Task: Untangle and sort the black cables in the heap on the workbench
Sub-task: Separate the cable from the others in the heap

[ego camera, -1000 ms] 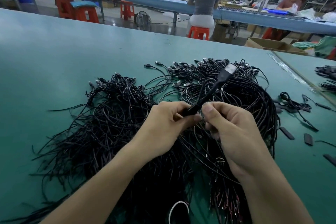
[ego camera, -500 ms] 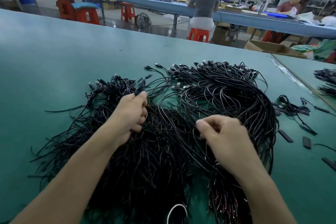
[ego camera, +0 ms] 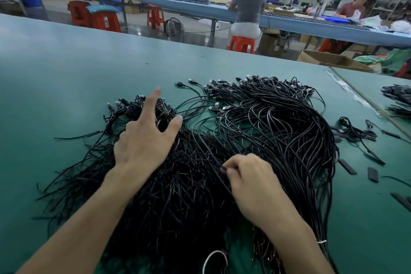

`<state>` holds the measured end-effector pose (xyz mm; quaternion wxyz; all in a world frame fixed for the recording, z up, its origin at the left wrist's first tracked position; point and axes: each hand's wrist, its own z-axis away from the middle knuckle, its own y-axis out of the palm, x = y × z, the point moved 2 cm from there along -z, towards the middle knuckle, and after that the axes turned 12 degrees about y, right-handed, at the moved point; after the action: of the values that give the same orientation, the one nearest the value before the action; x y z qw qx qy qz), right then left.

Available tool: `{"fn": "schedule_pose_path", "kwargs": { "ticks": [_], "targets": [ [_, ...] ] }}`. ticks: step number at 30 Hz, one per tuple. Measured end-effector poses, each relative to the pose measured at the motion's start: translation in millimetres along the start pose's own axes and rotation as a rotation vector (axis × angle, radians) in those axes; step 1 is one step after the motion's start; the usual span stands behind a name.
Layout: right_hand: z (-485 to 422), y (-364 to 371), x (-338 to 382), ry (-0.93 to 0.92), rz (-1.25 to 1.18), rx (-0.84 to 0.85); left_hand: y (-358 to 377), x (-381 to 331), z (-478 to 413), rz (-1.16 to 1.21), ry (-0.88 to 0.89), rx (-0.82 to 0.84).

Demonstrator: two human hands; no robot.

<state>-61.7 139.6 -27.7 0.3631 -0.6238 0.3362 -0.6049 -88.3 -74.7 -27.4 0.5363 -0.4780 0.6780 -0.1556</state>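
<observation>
Two masses of black cables lie on the green workbench. The left pile has its plugs bunched at the far end and its loose ends fanned toward me. The right heap curves in long loops with USB plugs at the back. My left hand hovers over the left pile with fingers spread, holding nothing. My right hand pinches a single black cable between thumb and forefinger at the seam of the two masses.
Short black sleeves and a small cable knot lie scattered at the right. More cable bundles sit on the adjoining bench. A white loop shows near the front edge. People work at a blue bench behind.
My left hand released the cable end it carried over to the left pile and spread its fingers. My right hand moved slightly toward the middle and pinched another cable.
</observation>
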Motion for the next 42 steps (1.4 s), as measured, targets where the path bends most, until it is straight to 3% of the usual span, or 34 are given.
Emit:
{"fn": "schedule_pose_path", "kwargs": {
  "ticks": [4, 7, 10, 14, 16, 18, 22, 25, 27, 29, 32, 34, 36, 39, 42],
  "targets": [
    [1, -20, 6, 0.009, -0.275, -0.068, -11, -21, 8, -0.112, 0.242, -0.131],
    [13, -30, 24, -0.122, -0.423, 0.021, -5, -37, 12, -0.048, 0.519, 0.088],
    [25, -33, 38, -0.266, -0.453, 0.079, 9, -46, 16, 0.054, 0.614, 0.379],
    [31, -41, 45, -0.36, -0.515, 0.09, 18, -46, 21, 0.152, 0.652, 0.434],
    [34, -47, 47, -0.394, -0.565, 0.078, 20, -41, 18, 0.181, 0.662, 0.373],
    [35, -55, 45, -0.372, -0.631, 0.049, 19, -35, 12, 0.282, 0.532, 0.237],
    [21, -64, 22, -0.151, -0.538, -0.167, -2, -28, 4, 0.497, 0.29, -0.257],
    [9, -66, -1, 0.046, -0.387, -0.358, -17, -25, 3, 0.577, 0.276, -0.513],
    [3, -66, -16, 0.123, -0.284, -0.454, -21, -30, 6, 0.591, 0.306, -0.587],
    [-3, -61, -28, 0.213, -0.182, -0.428, -25, -40, 13, 0.568, 0.429, -0.619],
    [-7, -48, -35, 0.335, 0.097, -0.196, -23, -49, 17, 0.358, 0.696, -0.506],
    [-4, -45, -29, 0.327, 0.303, -0.112, -17, -51, 16, 0.145, 0.802, -0.283],
    [-1, -46, -21, 0.245, 0.334, -0.116, -6, -52, 20, -0.064, 0.797, -0.014],
    [7, -49, -1, 0.033, -0.009, -0.091, 13, -50, 30, -0.269, 0.682, 0.233],
    [17, -39, 23, -0.065, -0.25, 0.078, 19, -55, 33, -0.369, 0.609, 0.325]
  ]
}}
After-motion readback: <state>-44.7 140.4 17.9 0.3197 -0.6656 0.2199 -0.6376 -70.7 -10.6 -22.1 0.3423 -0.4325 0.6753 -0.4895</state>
